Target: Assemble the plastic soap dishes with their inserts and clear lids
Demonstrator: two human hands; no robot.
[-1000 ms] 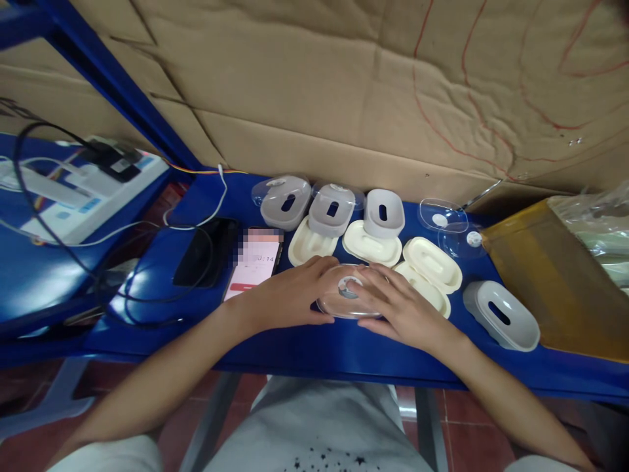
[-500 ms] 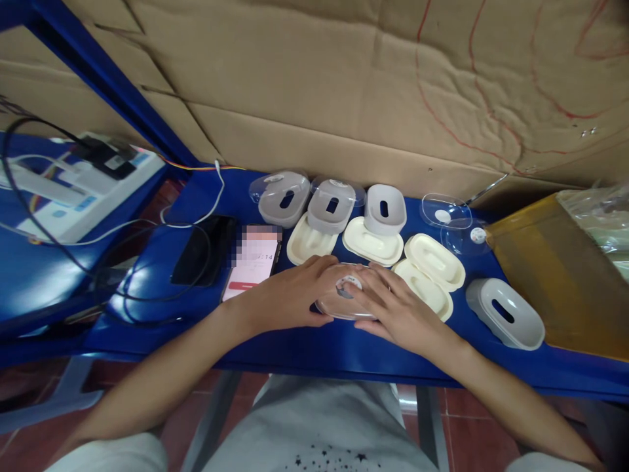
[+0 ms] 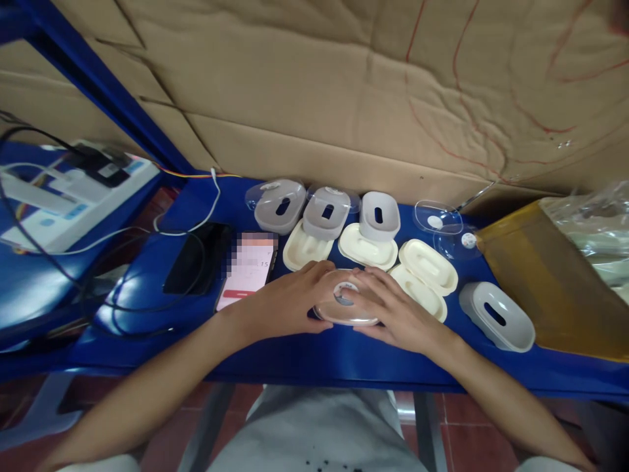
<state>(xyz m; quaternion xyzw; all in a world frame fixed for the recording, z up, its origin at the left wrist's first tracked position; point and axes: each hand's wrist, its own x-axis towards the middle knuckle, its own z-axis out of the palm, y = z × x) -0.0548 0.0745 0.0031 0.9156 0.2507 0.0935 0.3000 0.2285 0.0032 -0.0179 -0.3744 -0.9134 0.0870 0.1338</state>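
Between my hands, near the table's front edge, is a clear oval plastic lid (image 3: 337,313) with a round sticker. My left hand (image 3: 289,300) grips its left end, thumb at the near edge. My right hand (image 3: 396,307) holds the right end, with fingers over the top. Whether anything sits under the lid cannot be made out. Just beyond are cream oval trays (image 3: 428,265) and grey oval boxes with slotted bottoms (image 3: 379,219). Another grey box (image 3: 496,316) lies to the right. Two loose clear lids (image 3: 438,215) are at the back right.
A lit phone (image 3: 248,272) and a dark flat device (image 3: 194,255) lie left of my hands. Cables and a white power strip (image 3: 73,210) are farther left. A cardboard box (image 3: 555,282) with plastic wrap stands at right. Cardboard (image 3: 275,85) walls the back.
The view has shifted slightly. Both hands keep their hold on the clear lid, with hardly any movement. The objects on the table stay in their places.
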